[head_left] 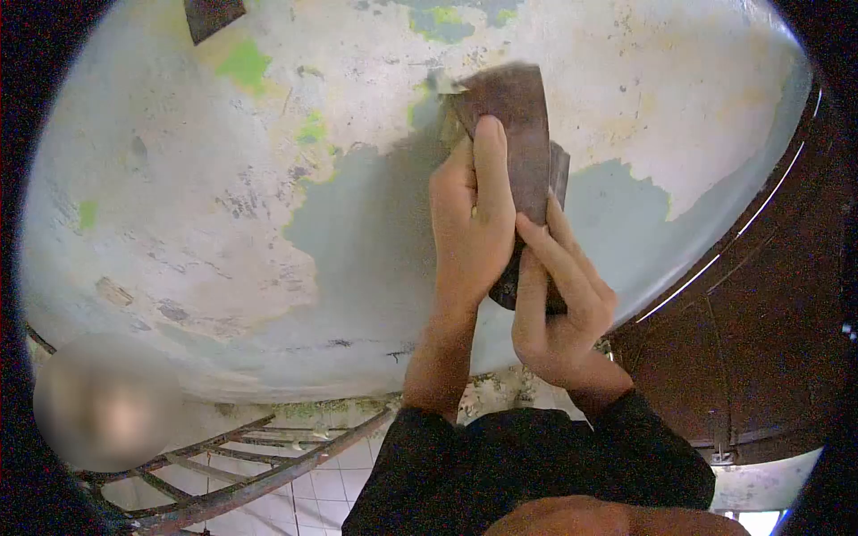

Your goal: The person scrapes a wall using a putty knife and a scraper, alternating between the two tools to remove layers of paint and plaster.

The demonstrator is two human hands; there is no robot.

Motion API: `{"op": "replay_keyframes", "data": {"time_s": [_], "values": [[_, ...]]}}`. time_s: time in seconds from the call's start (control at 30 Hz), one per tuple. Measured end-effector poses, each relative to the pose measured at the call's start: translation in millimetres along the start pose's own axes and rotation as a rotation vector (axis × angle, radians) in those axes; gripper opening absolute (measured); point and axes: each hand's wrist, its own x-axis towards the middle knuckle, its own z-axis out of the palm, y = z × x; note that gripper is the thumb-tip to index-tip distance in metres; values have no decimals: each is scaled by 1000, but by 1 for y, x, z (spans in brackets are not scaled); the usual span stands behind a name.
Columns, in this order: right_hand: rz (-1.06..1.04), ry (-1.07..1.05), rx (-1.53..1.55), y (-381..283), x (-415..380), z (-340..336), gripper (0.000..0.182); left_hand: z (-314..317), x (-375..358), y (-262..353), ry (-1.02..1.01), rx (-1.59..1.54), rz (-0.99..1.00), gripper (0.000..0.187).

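A wide, dark metal scraper blade point(527, 107) is held against the wall, its broad end at a ragged edge of pale peeling coating. My left hand point(478, 201) grips the blade from the left, the thumb lying along its face. My right hand point(563, 295) is closed round the lower part of the scraper, fingers on its near edge. A dark piece, perhaps the handle, shows below and behind the blade. Around them the wall surface point(366, 241) is blue-grey, with whitish patches and bright green spots.
At the top left a dark brown flat piece point(214, 18) rests on the wall. A metal ladder or rack point(241, 487) stands at the lower left over white tiles, beside a blurred round area. A dark brown door-like panel point(751, 330) is at the right.
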Motion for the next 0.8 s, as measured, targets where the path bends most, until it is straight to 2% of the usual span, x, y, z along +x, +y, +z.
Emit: {"op": "replay_keyframes", "data": {"time_s": [0.07,0.17,0.27,0.37,0.5,0.6,0.7,0.8], "values": [[-69,24,19,2,5,0,30,0,3,4,0,-37,-18,46],[-35,-38,20,8,-18,-1,31,-5,-15,-16,-10,-11,-74,45],[-48,-25,32,9,-15,3,31,-2,-12,-16,42,-23,-8,44],[-33,-36,24,-4,4,-4,30,-4,1,3,5,-83,-81,43],[-49,-38,44,5,-8,0,29,-7,-10,-15,19,47,-35,43],[-25,-46,39,8,-13,3,28,-4,-11,-19,47,17,1,43],[-55,33,70,-1,9,7,29,-2,9,1,41,-163,-4,41],[-48,23,80,2,7,8,29,-3,6,5,51,-47,28,41]]}}
